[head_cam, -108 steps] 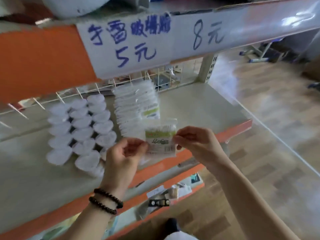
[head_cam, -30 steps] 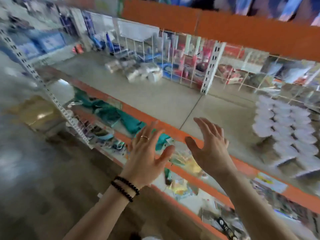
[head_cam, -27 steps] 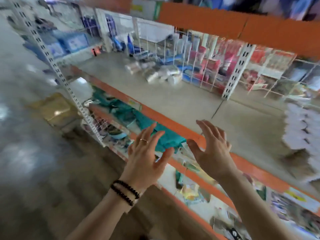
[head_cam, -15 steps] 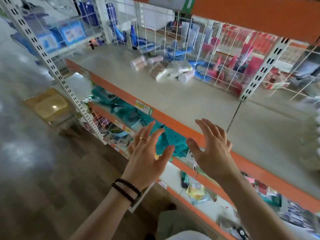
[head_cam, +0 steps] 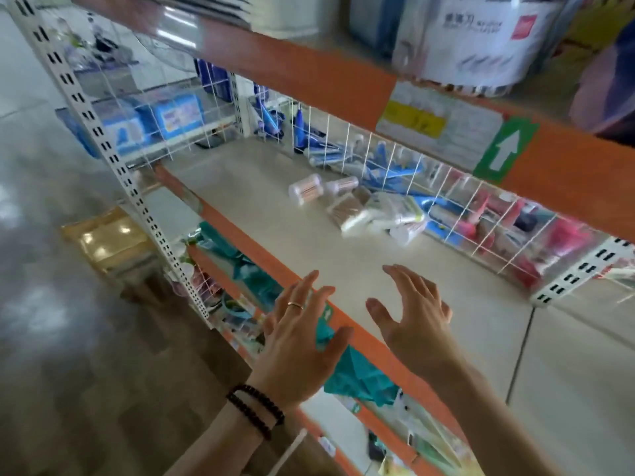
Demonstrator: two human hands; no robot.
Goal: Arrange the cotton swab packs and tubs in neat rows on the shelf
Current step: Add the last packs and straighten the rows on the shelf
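Both hands, left [head_cam: 298, 341] and right [head_cam: 414, 316], hover open and empty at lower centre; blurry, seemingly jumbled swab tubs [head_cam: 305, 188] and packs [head_cam: 385, 214] lie mid-frame on the shelf [head_cam: 275, 207].

Beige shelf [head_cam: 275, 214] with an orange front edge. Two clear swab tubs [head_cam: 305, 188] lie tipped over near the back wire grid [head_cam: 395, 159], with a messy heap of swab packs [head_cam: 381, 214] just right of them.

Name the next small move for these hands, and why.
Probably reach both hands forward to the loose pile of cotton swab packs and tubs: the left hand and right hand hover empty at the shelf edge.
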